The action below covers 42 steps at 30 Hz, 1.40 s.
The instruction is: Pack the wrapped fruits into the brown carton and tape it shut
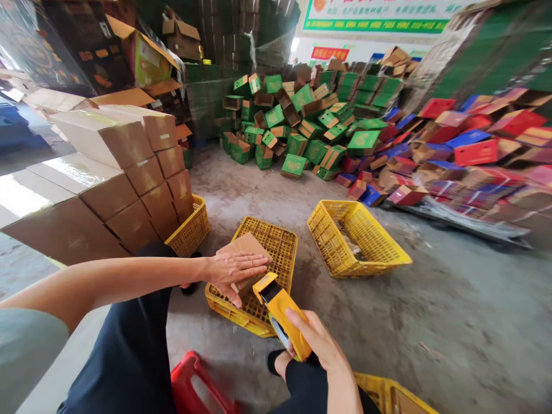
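Note:
My left hand (235, 273) lies flat, fingers stretched out, on top of a small brown cardboard box (244, 246). The box rests on an upturned yellow plastic crate (276, 241) on the concrete floor in front of me. My right hand (319, 340) grips a yellow tape dispenser (280, 307), whose head points at the near right edge of the box, just beside my left fingertips.
A stack of sealed brown cartons (112, 178) stands at the left on another yellow crate (192, 230). An open yellow crate (356, 238) lies at the right. Piles of green boxes (302, 123) and red and blue boxes (466, 149) fill the back. A red stool (196, 385) is below me.

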Each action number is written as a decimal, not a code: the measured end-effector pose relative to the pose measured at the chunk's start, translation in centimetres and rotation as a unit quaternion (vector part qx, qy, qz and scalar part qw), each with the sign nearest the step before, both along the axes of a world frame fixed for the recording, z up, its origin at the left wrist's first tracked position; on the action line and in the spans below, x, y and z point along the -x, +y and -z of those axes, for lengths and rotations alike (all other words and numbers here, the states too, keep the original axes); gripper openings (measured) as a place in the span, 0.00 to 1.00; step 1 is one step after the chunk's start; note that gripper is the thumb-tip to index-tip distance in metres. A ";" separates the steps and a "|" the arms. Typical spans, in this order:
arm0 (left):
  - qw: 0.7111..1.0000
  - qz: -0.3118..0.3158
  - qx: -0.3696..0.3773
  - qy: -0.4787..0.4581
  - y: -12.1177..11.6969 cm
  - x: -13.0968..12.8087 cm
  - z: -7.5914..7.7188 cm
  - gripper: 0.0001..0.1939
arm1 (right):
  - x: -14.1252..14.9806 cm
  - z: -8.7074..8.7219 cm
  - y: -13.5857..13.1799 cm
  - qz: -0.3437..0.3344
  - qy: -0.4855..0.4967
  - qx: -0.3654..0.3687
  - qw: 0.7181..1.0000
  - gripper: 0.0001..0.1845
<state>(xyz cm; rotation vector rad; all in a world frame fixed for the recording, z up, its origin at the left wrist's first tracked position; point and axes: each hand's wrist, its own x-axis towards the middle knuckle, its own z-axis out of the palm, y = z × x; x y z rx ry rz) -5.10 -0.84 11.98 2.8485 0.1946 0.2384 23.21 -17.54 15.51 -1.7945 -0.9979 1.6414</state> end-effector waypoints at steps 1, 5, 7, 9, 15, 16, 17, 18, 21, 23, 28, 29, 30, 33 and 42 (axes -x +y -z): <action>1.000 0.001 0.004 0.003 0.1 0.0 0.0 0.57 | -0.3 0.2 -0.1 -0.005 0.005 0.000 1.000 0.33; 1.000 0.005 0.011 -0.002 0.5 -0.1 0.2 0.59 | -1.5 0.8 -0.9 0.009 0.002 -0.007 1.000 0.32; 1.000 0.005 0.008 0.001 0.6 0.0 0.3 0.59 | -1.9 1.1 -1.4 0.021 -0.004 -0.005 1.000 0.32; 1.000 0.003 0.005 0.010 0.7 0.1 0.3 0.58 | -2.1 1.3 -1.8 0.031 -0.003 -0.007 0.999 0.33; 0.999 -0.006 -0.019 0.038 -0.1 -0.2 0.1 0.53 | -0.9 1.5 -1.6 0.045 -0.015 -0.005 0.999 0.29; 0.999 -0.008 -0.026 0.039 -0.3 -0.3 0.1 0.52 | -0.7 1.4 -1.4 0.042 -0.015 -0.003 0.999 0.28; 0.999 -0.011 -0.032 0.037 -0.5 -0.4 0.2 0.51 | -0.4 1.3 -1.3 0.039 -0.015 -0.002 0.999 0.27; 0.999 -0.014 -0.037 0.032 -0.7 -0.5 0.4 0.51 | -0.3 1.2 -1.3 0.036 -0.015 -0.004 0.999 0.27; 0.999 -0.027 -0.045 0.016 -0.8 -0.6 0.8 0.50 | -0.1 1.1 -1.2 0.024 -0.014 -0.012 1.000 0.27; 0.998 -0.034 -0.047 0.012 -0.7 -0.5 0.9 0.48 | -0.3 1.3 -1.3 0.019 -0.006 -0.014 1.000 0.28; 0.997 -0.040 -0.059 0.023 -0.3 -0.3 0.9 0.45 | -1.7 2.4 -2.0 0.021 0.012 -0.022 0.999 0.33; 0.997 -0.040 -0.060 0.025 -0.2 -0.3 0.8 0.45 | -2.2 2.7 -2.3 0.017 0.009 -0.020 1.000 0.33; 0.997 -0.041 -0.060 0.026 -0.2 -0.3 0.8 0.46 | -2.6 2.9 -2.6 0.008 0.005 -0.016 1.000 0.34; 0.997 -0.043 -0.057 0.024 -0.3 -0.3 0.6 0.46 | -3.8 3.5 -3.6 -0.019 -0.001 0.003 1.000 0.37; 0.999 -0.047 0.009 0.009 -1.1 -0.2 -0.3 0.48 | -2.5 5.0 -1.9 -0.031 -0.029 0.020 0.999 0.27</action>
